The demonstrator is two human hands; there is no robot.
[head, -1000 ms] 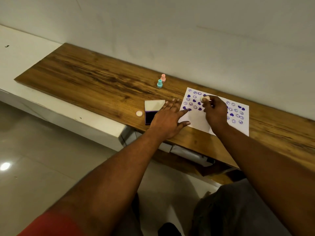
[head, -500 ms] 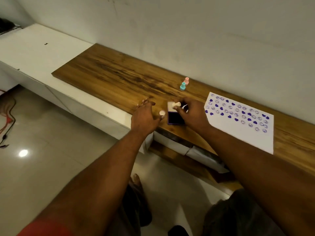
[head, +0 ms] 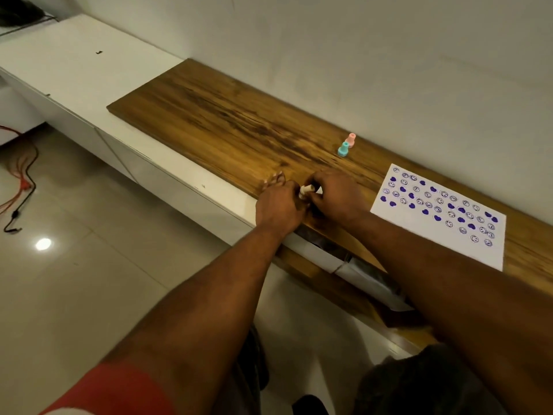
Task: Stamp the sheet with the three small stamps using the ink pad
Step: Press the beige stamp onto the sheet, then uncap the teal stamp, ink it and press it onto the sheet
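Both hands meet at the front edge of the wooden board [head: 209, 115]. My right hand [head: 336, 196] pinches a small cream stamp [head: 306, 190] that lies sideways between the hands. My left hand [head: 278, 205] has its fingers closed on the stamp's wider end. Under my right hand the ink pad is almost hidden; only a white sliver of its lid [head: 320, 191] shows. To the right lies the white sheet [head: 419, 235], covered with several purple hearts and smiley prints. A teal stamp [head: 343, 150] and a pink stamp [head: 350, 140] stand upright near the wall.
The board rests on a white counter [head: 74, 73] that runs left along a pale wall [head: 359, 55]. Below the board's front edge, grey and white packages [head: 368, 274] stick out. Red and black cables [head: 21, 181] lie on the tiled floor at the left.
My right hand carried the cream stamp from the sheet leftward, over the ink pad, and met my left hand. The left hand left the sheet for the small round cap, now out of sight.
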